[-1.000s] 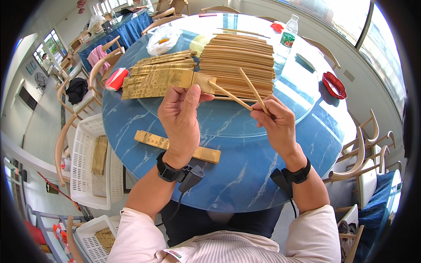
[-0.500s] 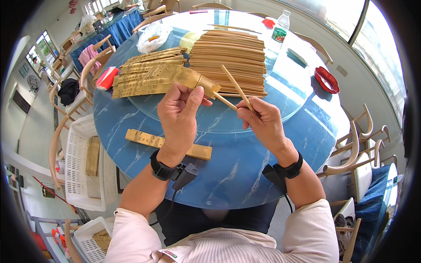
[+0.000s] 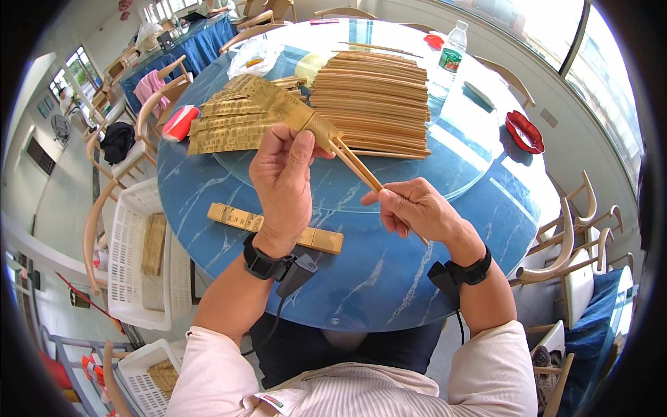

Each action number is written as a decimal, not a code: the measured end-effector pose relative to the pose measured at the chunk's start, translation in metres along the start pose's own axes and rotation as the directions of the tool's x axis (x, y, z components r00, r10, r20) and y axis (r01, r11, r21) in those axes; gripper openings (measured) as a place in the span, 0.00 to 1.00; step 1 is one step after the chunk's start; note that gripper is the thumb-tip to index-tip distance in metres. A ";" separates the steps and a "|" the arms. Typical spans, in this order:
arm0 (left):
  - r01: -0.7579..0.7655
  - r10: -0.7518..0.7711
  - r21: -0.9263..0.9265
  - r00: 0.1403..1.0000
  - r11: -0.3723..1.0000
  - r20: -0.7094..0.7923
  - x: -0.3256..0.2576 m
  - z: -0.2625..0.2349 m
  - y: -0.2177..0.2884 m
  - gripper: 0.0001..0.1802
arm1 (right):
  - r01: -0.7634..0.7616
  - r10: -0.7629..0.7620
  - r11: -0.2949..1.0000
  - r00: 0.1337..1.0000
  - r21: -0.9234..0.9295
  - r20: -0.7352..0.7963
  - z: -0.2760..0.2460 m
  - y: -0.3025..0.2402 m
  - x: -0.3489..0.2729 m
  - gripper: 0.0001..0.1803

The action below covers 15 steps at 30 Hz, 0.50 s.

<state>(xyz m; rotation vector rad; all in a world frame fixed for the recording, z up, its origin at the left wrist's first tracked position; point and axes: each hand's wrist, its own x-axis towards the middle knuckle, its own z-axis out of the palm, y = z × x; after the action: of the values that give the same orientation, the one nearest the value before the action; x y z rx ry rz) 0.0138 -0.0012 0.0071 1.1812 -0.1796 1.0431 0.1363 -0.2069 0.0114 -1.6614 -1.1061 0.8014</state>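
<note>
My left hand is closed on a gold printed paper sleeve, pinched near its lower right end. Two wooden chopsticks stick out of that end, slanting down to the right. My right hand grips them close together near their outer part, and a thin tip shows below its fingers. Just beyond my hands lies a big pile of bare chopsticks. To its left, flat gold sleeves are spread in overlapping rows, partly hidden behind the held one. A bundle of folded gold sleeves lies under my left wrist.
The round blue table carries a glass turntable, a water bottle, a red dish, a red-and-white packet and a plastic bag. White baskets holding gold sleeves stand at left. Wooden chairs surround the table.
The second chopstick, held loose and pointing up before, now lies beside the first with its end at the sleeve's opening. My right hand has moved down and slightly right; the sleeve tilts more steeply.
</note>
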 end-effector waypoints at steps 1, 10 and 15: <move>0.004 -0.003 -0.021 1.000 1.000 0.007 0.000 0.002 0.000 0.06 | -0.006 0.005 1.000 1.000 0.027 0.023 -0.001 0.000 0.000 0.28; 0.145 -0.146 0.030 0.989 0.989 0.002 0.000 0.001 -0.006 0.07 | -0.105 0.090 0.991 0.982 0.085 0.165 -0.003 -0.007 -0.002 0.27; 0.204 -0.204 0.033 0.979 0.978 -0.003 0.001 0.001 -0.008 0.07 | -0.141 0.136 0.990 0.979 0.019 0.155 -0.003 -0.015 -0.004 0.26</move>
<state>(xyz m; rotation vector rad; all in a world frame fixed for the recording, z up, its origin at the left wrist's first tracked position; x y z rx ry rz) 0.0208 -0.0019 0.0027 1.2024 -0.0401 0.8686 0.1327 -0.2100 0.0265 -1.6876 -1.0857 1.0450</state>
